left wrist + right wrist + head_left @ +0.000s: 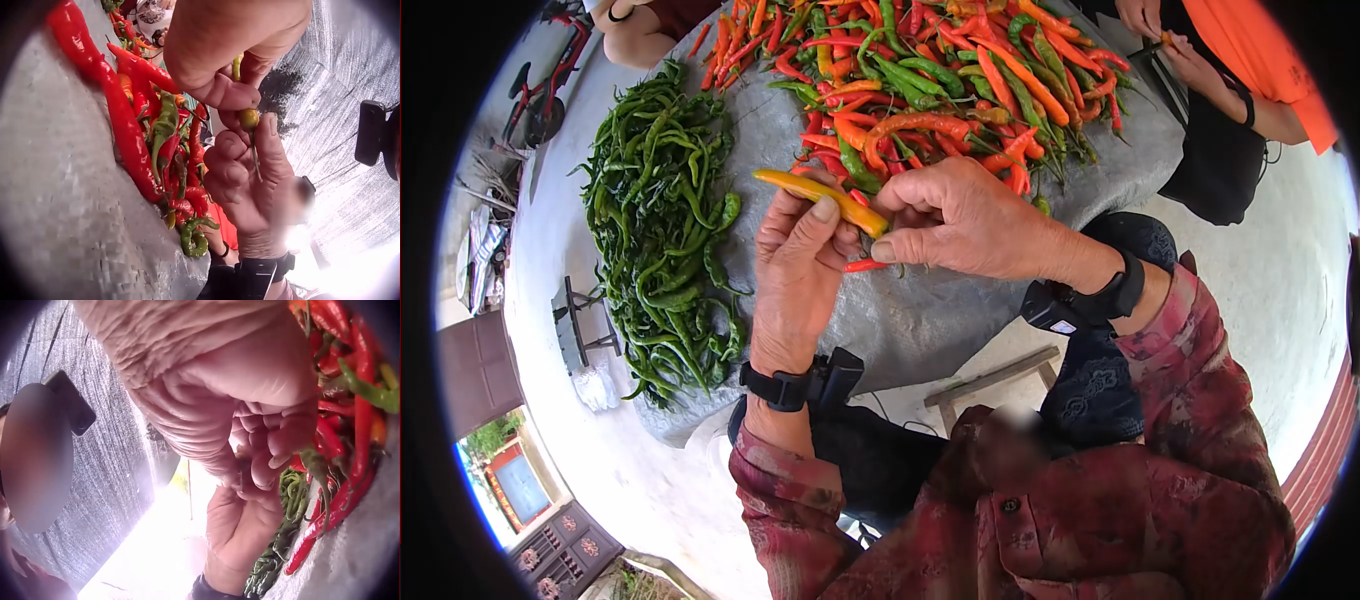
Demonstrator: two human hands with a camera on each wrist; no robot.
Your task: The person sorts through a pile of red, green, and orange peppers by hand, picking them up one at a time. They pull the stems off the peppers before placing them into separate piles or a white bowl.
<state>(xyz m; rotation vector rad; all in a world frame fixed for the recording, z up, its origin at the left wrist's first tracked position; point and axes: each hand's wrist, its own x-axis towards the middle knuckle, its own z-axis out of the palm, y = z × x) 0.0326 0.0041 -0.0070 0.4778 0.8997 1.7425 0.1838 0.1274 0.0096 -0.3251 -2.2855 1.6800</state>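
A yellow-orange pepper [830, 196] lies across my left hand [795, 270], held between thumb and fingers. My right hand [970, 220] has its thumb and curled fingers at the pepper's stem end, pinching there. In the left wrist view, the stem end of the pepper [249, 119] shows below my left hand [240, 50], its thin stem pointing down beside the thumb and fingers of my right hand [250, 181]. In the right wrist view, my right hand [212, 381] hides most of the pepper, and my left hand [240, 537] is below it.
Red, orange and green peppers [930, 80] are heaped on a grey sheet [900, 325] beyond my hands. A pile of green peppers [665, 240] lies to the left. Another person's hands [1175, 50] are at the upper right. A wooden stool [990, 385] stands below the sheet's edge.
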